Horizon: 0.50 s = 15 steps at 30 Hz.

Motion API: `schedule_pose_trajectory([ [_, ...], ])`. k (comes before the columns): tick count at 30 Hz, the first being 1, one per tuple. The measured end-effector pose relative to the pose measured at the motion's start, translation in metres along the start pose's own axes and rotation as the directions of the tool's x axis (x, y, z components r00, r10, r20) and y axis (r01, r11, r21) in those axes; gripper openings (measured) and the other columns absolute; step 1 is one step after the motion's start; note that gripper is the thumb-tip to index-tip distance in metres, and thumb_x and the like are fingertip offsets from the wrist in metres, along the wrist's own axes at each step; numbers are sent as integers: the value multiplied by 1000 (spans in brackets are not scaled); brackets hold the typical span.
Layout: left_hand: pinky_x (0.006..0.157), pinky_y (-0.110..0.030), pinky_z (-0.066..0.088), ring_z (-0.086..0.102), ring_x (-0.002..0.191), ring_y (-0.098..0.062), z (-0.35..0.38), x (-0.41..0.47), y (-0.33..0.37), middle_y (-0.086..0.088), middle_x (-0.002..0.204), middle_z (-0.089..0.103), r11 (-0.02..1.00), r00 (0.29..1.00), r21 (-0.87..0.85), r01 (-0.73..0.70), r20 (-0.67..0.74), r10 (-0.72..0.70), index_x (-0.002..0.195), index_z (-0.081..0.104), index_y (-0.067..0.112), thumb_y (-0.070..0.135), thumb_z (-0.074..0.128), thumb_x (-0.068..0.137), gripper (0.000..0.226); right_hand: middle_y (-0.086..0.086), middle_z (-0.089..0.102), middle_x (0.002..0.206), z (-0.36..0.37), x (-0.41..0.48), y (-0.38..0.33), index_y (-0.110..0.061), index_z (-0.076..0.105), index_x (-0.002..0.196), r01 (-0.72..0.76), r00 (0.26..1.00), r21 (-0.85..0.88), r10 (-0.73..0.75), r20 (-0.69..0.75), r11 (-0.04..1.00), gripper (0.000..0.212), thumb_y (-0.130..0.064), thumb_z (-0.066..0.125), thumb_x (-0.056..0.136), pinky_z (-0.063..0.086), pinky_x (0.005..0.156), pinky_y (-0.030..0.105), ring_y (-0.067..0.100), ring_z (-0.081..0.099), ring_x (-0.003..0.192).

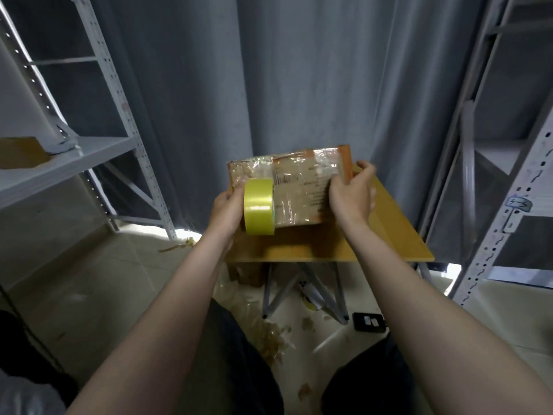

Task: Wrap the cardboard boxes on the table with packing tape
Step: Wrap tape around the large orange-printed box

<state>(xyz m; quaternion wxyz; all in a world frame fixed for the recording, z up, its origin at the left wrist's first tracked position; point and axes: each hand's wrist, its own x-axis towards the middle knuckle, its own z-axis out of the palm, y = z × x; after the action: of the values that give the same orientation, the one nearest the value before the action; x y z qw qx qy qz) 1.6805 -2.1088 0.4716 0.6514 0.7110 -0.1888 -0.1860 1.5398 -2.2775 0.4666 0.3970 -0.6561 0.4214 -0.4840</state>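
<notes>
Cardboard box (302, 187) clasped by right fingers (365, 168); left fingers (238, 184) hold tape roll (259, 206) against it

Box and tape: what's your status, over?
Left hand grips tape roll against cardboard box. Right hand grips its right end, tilted over table. Box partly taped. Nothing blocking.

Grey curtain (299, 85) across the back; pale metal left rack (128, 121) and right rack (514, 181) flanking a wooden folding table (389, 235) on crossed legs; beige floor (89, 280); daylight (185, 233) under curtain hem.
</notes>
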Motion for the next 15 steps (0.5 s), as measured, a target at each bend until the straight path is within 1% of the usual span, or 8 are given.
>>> schedule_pose_trajectory([
  [2,70,-30,45,65,91,-15,-1,4,15,5,98,71,999,999,13,-34,17,34,104,68,26,58,59,99,33,-8,58,120,-3,8,-16,-27,37,137,65,998,30,-65,-11,997,47,-29,55,93,27,108,45,33,45,129],
  [5,64,-26,48,63,79,-14,1,14,31,7,82,71,999,999,23,-42,35,41,96,71,26,42,63,99,18,-8,59,134,-4,22,-33,-34,42,129,120,993,30,-119,-13,992,37,-35,57,95,27,110,45,29,48,128],
  [7,55,-18,50,66,76,-10,4,21,41,12,71,73,999,998,-2,-38,52,38,97,72,24,40,68,96,16,-10,58,133,-3,33,-38,-34,48,122,157,987,22,-156,-22,987,29,-39,59,96,27,109,45,23,51,126],
  [8,50,-16,50,67,79,-9,6,26,45,12,74,74,999,997,-16,-45,60,46,101,69,24,40,71,94,17,-11,58,131,-2,38,-40,-33,51,121,176,984,27,-176,-26,984,26,-40,59,97,29,111,46,20,53,123],
  [10,51,-19,50,69,85,-11,10,33,53,7,95,71,997,997,-46,-61,47,64,119,54,32,41,73,92,34,-12,59,127,0,49,-43,-33,56,117,203,978,44,-201,-48,978,21,-39,58,97,32,112,46,14,57,118],
  [11,49,-19,50,70,80,-10,13,38,57,6,101,69,996,996,-51,-78,41,80,121,46,38,41,73,93,39,-12,60,126,2,55,-45,-34,58,114,207,977,40,-205,-62,977,18,-37,58,96,31,111,45,14,58,117],
  [13,43,-15,46,71,62,-4,22,50,63,7,91,74,989,987,-45,-140,79,143,115,54,41,35,68,96,25,-11,61,126,7,67,-47,-35,60,111,195,979,3,-195,-53,981,16,-34,55,95,28,108,43,16,58,117],
  [15,45,-13,46,68,56,0,33,65,68,12,76,75,982,975,16,-191,115,188,108,68,34,36,59,101,12,-10,64,125,12,81,-47,-33,62,109,170,985,-61,-170,-6,984,19,-34,53,93,31,109,42,19,59,118],
])
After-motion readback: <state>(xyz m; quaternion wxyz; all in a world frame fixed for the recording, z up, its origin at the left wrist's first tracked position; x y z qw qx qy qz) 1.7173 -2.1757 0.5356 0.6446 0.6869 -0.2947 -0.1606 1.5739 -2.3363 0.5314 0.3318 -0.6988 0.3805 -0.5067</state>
